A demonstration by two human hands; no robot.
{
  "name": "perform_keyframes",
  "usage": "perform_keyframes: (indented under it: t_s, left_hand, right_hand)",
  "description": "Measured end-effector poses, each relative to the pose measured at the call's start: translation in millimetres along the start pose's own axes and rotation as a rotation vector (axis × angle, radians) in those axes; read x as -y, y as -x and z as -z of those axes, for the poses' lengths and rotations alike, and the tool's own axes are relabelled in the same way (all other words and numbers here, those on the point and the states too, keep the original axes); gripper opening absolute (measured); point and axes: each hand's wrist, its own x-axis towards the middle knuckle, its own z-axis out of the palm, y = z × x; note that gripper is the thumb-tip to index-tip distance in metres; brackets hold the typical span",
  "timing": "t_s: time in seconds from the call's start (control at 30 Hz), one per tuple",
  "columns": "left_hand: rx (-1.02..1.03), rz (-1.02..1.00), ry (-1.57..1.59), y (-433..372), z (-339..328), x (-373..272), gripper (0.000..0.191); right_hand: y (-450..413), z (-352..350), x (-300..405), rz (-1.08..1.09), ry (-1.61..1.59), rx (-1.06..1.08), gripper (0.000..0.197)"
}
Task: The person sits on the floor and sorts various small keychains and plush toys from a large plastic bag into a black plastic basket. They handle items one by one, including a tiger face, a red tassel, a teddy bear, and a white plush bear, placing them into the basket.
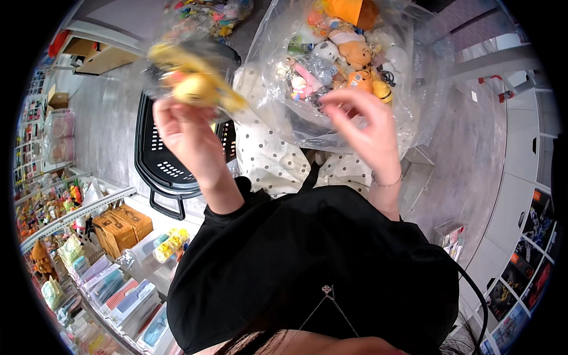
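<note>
My left hand [191,133] grips a yellow plush toy [195,86] with clear wrapping about it, blurred by motion, above a black plastic basket [166,171]. My right hand [366,128] is raised at the near side of a large clear plastic bag [284,120], fingers curved and apart, with no object seen between them. Inside the bag lie small plush toys and trinkets, among them a brown bear plush [355,53], a white and grey plush [326,52], an orange plush [360,80] and a small figure with pink parts [301,86]. The bag rests at my knees.
Another clear bag of small colourful toys [222,17] lies beyond the basket. Shelves on the left hold a brown wicker-like box [122,228], packaged combs [122,295] and many trinkets. White drawers [506,204] and boxed goods [539,213] stand on the right, near a small clear box [450,235].
</note>
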Motion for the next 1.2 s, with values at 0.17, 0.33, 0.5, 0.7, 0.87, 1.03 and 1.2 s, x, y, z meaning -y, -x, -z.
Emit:
perform_keyframes:
  t_s: [0.17, 0.33, 0.5, 0.7, 0.87, 1.03, 1.2]
  left_hand:
    - [-0.520, 0.139, -0.127, -10, 93, 25, 0.030]
    - [-0.663, 0.626, -0.116, 34, 218, 88, 0.035]
    - [-0.687, 0.812, -0.057, 45, 190, 84, 0.038]
    - [-0.207, 0.452, -0.166, 13, 88, 26, 0.028]
    - [0.331, 0.329, 0.064, 5, 8, -10, 0.026]
    - [0.511, 0.480, -0.060, 21, -65, -21, 0.046]
    - [0.591, 0.509, -0.289, 25, -99, 6, 0.043]
  right_hand:
    - [-24, 17, -47, -0.151, 0.285, -0.179, 0.019]
    - [-33, -4, -69, -0.189, 0.350, -0.061, 0.028]
    - [-36, -35, -66, -0.350, 0.432, 0.049, 0.042]
    - [-31, -39, -78, -0.212, 0.257, -0.021, 0.030]
    - [-18, -14, -76, -0.237, -0.435, -0.223, 0.017]
    - [-3, 15, -27, -0.156, -0.738, -0.353, 0.033]
    - [8, 0, -2, 0.014, -0.521, -0.394, 0.044]
